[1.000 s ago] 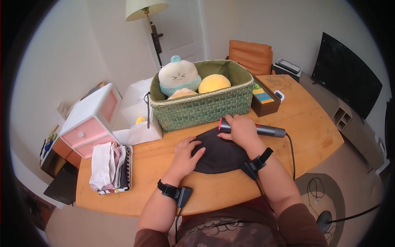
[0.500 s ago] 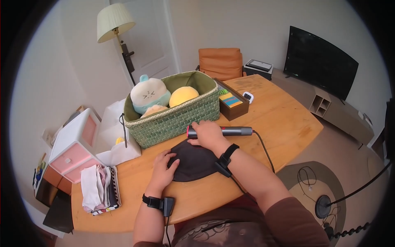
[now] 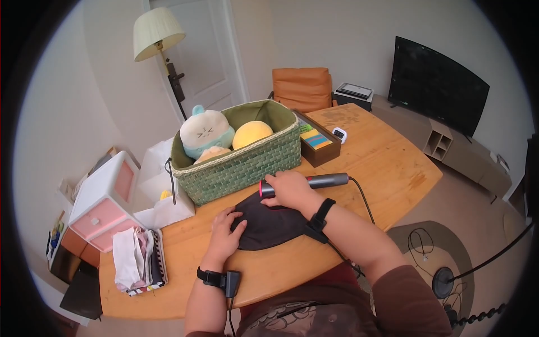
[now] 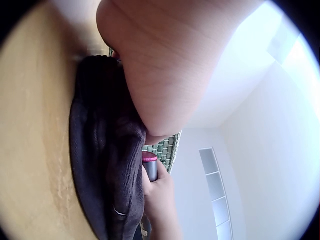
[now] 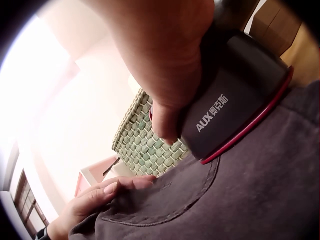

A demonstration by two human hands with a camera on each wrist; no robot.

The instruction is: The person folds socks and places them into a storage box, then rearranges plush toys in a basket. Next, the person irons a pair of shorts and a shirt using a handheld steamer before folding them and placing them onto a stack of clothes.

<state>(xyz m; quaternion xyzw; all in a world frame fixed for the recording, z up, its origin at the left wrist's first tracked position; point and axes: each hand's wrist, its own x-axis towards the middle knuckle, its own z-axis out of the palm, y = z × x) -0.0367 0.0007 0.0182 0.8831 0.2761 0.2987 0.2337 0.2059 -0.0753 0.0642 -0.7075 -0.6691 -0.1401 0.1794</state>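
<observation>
A dark, rounded piece of cloth [image 3: 266, 227] lies on the wooden table in front of the person. Its curved stitched seam shows in the right wrist view. The left hand [image 3: 225, 237] rests on the cloth's left edge, thumb apart from the other fingers. At the far side of the cloth, the right hand [image 3: 291, 190] grips a dark grey corded fabric shaver [image 5: 235, 95] marked AUX. The shaver's pink-rimmed head sits against the cloth. Its handle [image 3: 331, 180] points right, and part of its body is hidden under the right hand.
A green woven basket [image 3: 236, 175] with plush toys stands just beyond the hands. To its right are a brown box [image 3: 323, 154] and a small white device [image 3: 339, 135]. Folded clothes [image 3: 137, 259] and a pink-and-white drawer unit [image 3: 101, 210] are at left. The shaver's cord [image 3: 366, 202] runs off the table's right side.
The head view has turned to the right, shifting the scene leftward. The right hand and shaver have come slightly nearer the body over the cloth. The left hand stays at the cloth's left edge.
</observation>
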